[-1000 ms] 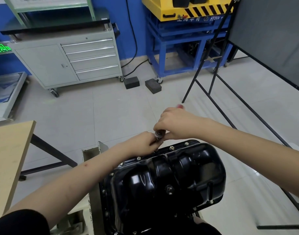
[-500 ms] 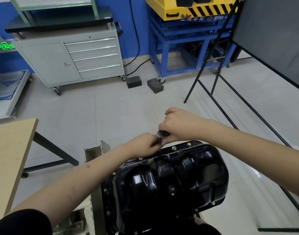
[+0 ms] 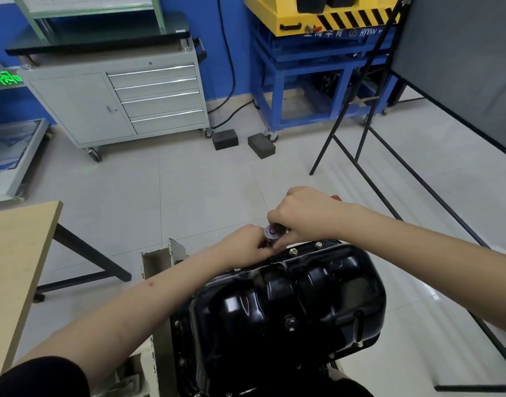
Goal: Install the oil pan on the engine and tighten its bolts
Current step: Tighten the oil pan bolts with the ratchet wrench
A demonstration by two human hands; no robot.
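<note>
A glossy black oil pan (image 3: 291, 305) sits on the engine at bottom centre, with several bolts along its flange, one bolt (image 3: 293, 250) just right of my hands. At the pan's far edge my right hand (image 3: 306, 216) grips a ratchet wrench; its round silver head (image 3: 272, 232) shows between my hands and a bit of red handle (image 3: 335, 198) sticks out behind my knuckles. My left hand (image 3: 246, 245) holds the tool just below the ratchet head, fingers curled round it. The bolt under the tool is hidden.
A wooden table (image 3: 14, 253) stands at the left. A grey wheeled drawer cabinet (image 3: 117, 101) and a blue frame (image 3: 303, 81) carrying a yellow machine stand at the back. Two dark blocks (image 3: 243, 143) lie on the tiled floor. A black metal stand (image 3: 389, 179) runs along the right.
Both hands stay at the same bolt on the pan's far edge. My right hand has turned slightly, and the red handle end shows again behind it.
</note>
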